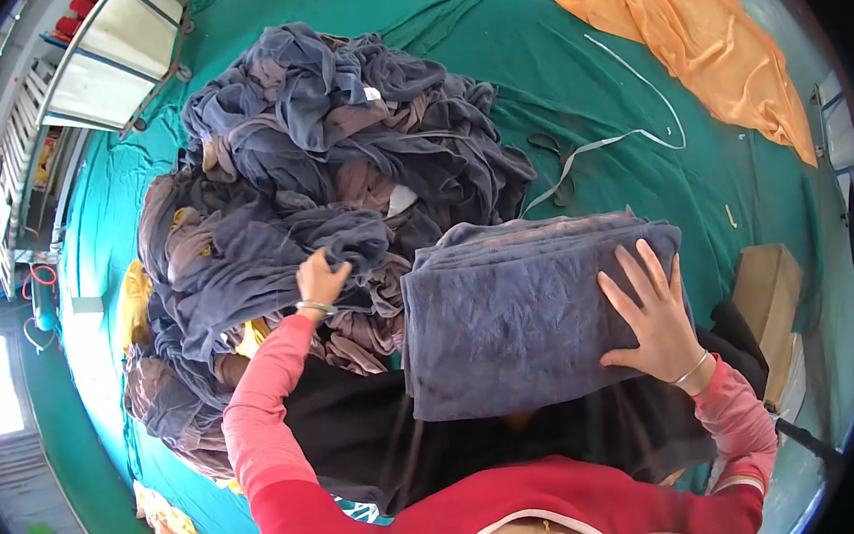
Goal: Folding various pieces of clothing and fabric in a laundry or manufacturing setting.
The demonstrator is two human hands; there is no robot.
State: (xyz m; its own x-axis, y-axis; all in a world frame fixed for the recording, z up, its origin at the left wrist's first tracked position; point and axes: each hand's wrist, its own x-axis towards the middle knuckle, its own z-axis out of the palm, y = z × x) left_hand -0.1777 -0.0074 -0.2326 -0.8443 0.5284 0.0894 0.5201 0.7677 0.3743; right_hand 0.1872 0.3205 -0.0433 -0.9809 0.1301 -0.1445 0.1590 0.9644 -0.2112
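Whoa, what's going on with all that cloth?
A person in red has both hands on cloth. The left hand is at a big messy heap of blue-grey and brown cloth. The right hand, fingers spread, presses against a neat folded stack beside the heap.

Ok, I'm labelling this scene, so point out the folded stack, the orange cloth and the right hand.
Folded stack (512,331): head view, middle of its top face.
Orange cloth (690,35): head view, middle of its spread.
Right hand (660,327): head view, back of the hand.
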